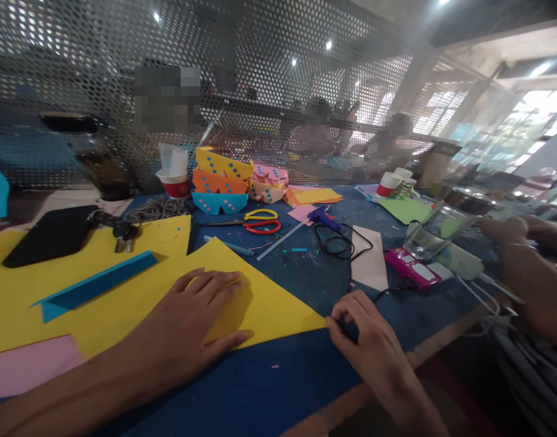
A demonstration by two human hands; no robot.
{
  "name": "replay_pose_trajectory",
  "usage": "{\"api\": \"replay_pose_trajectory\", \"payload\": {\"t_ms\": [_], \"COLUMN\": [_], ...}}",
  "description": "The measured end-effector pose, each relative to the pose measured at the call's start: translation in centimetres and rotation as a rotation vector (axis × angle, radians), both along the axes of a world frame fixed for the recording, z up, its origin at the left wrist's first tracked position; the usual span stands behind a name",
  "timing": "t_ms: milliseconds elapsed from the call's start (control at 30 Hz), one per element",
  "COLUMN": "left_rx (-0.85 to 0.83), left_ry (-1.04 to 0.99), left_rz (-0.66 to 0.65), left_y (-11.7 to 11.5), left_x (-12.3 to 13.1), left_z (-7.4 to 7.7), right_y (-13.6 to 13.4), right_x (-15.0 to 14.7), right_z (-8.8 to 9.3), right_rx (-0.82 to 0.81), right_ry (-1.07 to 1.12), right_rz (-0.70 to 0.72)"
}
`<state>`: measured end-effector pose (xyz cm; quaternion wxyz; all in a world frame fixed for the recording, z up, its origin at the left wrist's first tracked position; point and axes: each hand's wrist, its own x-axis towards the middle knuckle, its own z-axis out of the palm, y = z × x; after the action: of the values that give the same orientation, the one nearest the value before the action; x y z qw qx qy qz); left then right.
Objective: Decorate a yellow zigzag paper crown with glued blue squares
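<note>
My left hand [191,318] lies flat on a folded sheet of yellow paper [264,303], its thumb apart from the fingers near the lower edge. At the sheet's pointed right corner, my right hand [364,334] pinches the tip between thumb and forefinger. The folded sheet narrows to a triangle toward that side. Left of my left hand, a folded blue paper strip [100,282] rests on more yellow paper [14,309]. Beyond the sheet lie scissors [255,222] with yellow and red handles.
A blue glue gun [326,218] with a black cord, a pink device [412,267] and a glass [435,233] are on the right, near another person's arm [533,273]. Paper crowns [221,203], a red-and-white cup [174,182], keys [123,233] and a phone [54,233] stand or lie farther back.
</note>
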<state>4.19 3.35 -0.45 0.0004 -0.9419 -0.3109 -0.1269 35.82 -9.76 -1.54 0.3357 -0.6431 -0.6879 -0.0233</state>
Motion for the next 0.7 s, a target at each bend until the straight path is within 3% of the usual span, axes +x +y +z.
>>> {"api": "replay_pose_trajectory", "payload": {"t_ms": [700], "left_rx": [-0.016], "left_ry": [0.034], "left_rz": [-0.006], "left_y": [0.07], "left_x": [-0.40], "left_z": [-0.11], "right_y": [-0.01], "right_x": [-0.07], "right_z": [-0.09], "right_rx": [0.014], "right_ry": [0.033], "right_rz": [0.004]}}
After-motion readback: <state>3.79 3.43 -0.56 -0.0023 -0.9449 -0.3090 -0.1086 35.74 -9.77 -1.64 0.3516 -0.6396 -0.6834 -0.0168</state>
